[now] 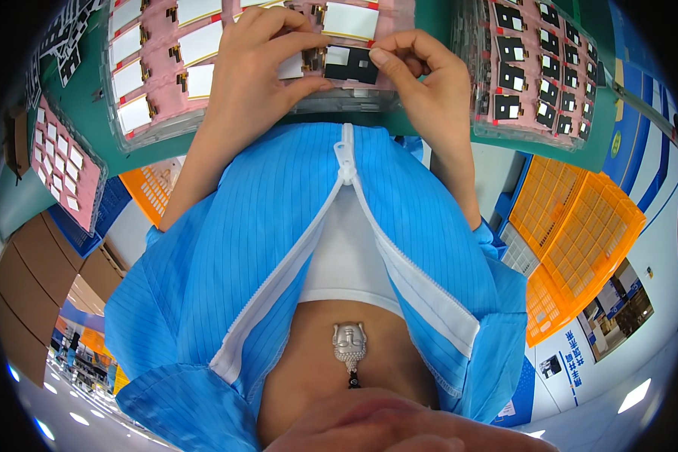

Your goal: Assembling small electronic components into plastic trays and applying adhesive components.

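Observation:
A small flat panel (pixel 352 64) lies over the pink-lined tray (pixel 158 135) in front of me, with a black cut-out sheet on its face, a white patch and a thin connector strip at its left end. My left hand (pixel 260 64) grips the left end between thumb and fingers. At the right end, the thumb and forefinger of my right hand (pixel 429 79) pinch the black sheet's corner. Rows of white panels (pixel 202 41) with connector strips fill the tray; my left hand hides some.
To the right, another pink-lined tray (pixel 486 120) carries rows of black-covered panels. A pink sheet with white pieces (pixel 59 158) lies at the left, below black die-cut sheets (pixel 68 64). Orange crates (pixel 580 226) stand beyond the green table (pixel 603 143) at the right.

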### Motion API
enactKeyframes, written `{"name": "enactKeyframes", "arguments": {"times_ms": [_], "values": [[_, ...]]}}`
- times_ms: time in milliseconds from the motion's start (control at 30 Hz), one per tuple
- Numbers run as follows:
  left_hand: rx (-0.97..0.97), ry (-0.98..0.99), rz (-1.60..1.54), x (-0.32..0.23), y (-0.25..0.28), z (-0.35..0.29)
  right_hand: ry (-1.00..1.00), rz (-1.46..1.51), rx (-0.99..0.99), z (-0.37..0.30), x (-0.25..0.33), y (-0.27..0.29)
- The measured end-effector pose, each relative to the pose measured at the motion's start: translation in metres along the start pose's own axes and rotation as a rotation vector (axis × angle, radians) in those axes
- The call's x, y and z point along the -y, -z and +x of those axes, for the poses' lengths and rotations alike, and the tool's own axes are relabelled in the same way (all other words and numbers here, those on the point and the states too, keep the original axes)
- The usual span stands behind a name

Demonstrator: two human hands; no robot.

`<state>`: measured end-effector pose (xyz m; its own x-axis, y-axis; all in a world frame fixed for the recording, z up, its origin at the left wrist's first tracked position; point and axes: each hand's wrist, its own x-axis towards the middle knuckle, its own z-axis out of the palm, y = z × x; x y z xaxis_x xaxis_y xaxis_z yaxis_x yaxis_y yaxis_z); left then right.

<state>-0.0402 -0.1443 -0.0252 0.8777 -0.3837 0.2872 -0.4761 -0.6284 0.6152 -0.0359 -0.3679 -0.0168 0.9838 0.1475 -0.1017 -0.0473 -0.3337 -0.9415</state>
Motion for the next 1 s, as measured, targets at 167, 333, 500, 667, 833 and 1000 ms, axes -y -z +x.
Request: {"name": "enactKeyframes", "arguments": {"times_ms": [167, 333, 500, 667, 833, 1000], "values": [[0.001, 0.005, -0.004, 0.001, -0.001, 0.000, -0.018, 0.026, 0.000, 0.000, -0.001, -0.001], [0.002, 0.021, -0.004, -0.001, 0.000, 0.000, 0.015, 0.024, -0.010, 0.000, -0.001, -0.003], [-0.037, -0.002, 0.010, 0.003, -0.005, -0.003, 0.053, 0.043, -0.017, 0.000, -0.007, -0.005], [-0.033, 0.007, 0.009, 0.003, -0.004, -0.003, 0.074, 0.034, -0.027, -0.001, -0.011, -0.006], [-0.029, 0.019, 0.012, 0.003, -0.005, -0.003, 0.126, -0.106, -0.059, -0.001, -0.013, -0.007], [0.001, 0.067, 0.012, 0.001, -0.003, -0.003, 0.145, -0.132, -0.079, -0.003, -0.014, -0.008]]}}
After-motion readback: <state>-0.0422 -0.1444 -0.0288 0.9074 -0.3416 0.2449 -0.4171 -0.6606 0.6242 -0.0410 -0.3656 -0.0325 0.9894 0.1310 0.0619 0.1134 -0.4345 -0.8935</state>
